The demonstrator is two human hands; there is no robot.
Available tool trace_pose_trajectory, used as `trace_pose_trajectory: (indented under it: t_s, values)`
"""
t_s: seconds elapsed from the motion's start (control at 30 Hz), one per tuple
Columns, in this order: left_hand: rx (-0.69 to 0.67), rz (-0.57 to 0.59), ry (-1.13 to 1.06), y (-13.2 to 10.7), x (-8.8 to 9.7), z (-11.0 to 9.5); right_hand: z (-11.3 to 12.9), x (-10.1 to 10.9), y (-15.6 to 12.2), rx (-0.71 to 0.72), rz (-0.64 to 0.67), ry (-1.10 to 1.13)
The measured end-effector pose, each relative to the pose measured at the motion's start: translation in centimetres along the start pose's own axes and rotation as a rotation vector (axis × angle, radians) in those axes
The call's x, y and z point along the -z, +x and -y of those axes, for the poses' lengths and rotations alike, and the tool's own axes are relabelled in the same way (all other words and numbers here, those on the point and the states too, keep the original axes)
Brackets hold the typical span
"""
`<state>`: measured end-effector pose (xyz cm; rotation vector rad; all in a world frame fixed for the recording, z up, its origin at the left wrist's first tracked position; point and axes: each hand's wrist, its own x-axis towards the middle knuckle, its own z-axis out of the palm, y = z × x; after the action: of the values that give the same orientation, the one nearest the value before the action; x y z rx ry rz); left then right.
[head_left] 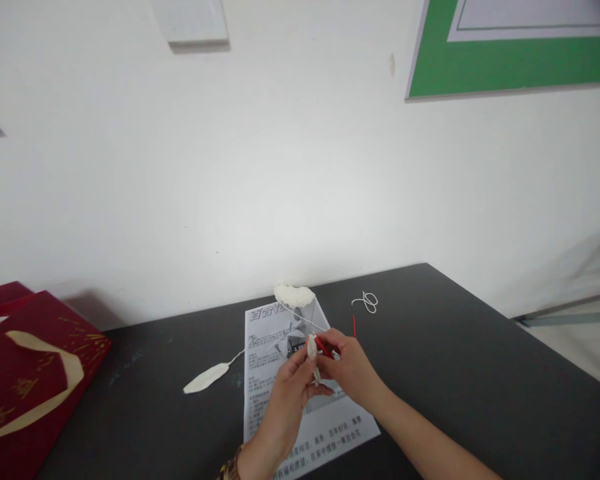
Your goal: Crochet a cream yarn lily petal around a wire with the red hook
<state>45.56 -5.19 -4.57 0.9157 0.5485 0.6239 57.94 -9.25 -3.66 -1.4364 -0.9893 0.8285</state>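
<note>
Over the printed sheet [260,413], my left hand [287,397] pinches a small white crocheted piece [312,348]. My right hand [354,373] is closed around a red-handled crochet hook [323,346], its tip hidden at the work. A bit of orange shows by the piece, too small to name. White yarn [300,317] runs from my fingers up to a loose bundle of white yarn [294,295] at the sheet's top edge. A finished-looking white leaf-shaped crochet piece [207,378] lies left of the sheet, with a yarn tail.
A thin red stick [354,327] and a small loop of white yarn [369,302] lie right of the sheet on the black table [455,373]. A dark red gift bag [35,373] with a cream ribbon stands at the left. The white wall [280,167] borders the table's back.
</note>
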Motion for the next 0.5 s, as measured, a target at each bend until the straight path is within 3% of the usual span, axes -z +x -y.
trace_pose_trajectory:
  t_s: [0.13,0.27,0.5]
  values:
    - [-0.013,-0.048,0.089,0.6,0.4,0.2,0.1,-0.3,-0.7,0.085,0.103,-0.058]
    - [-0.002,-0.054,0.145,1.0,0.9,0.1,0.0,-0.3,-0.8,0.080,0.220,-0.013]
    - [0.026,-0.106,0.170,0.6,1.5,-0.8,-0.1,0.3,-0.2,0.106,0.080,-0.127]
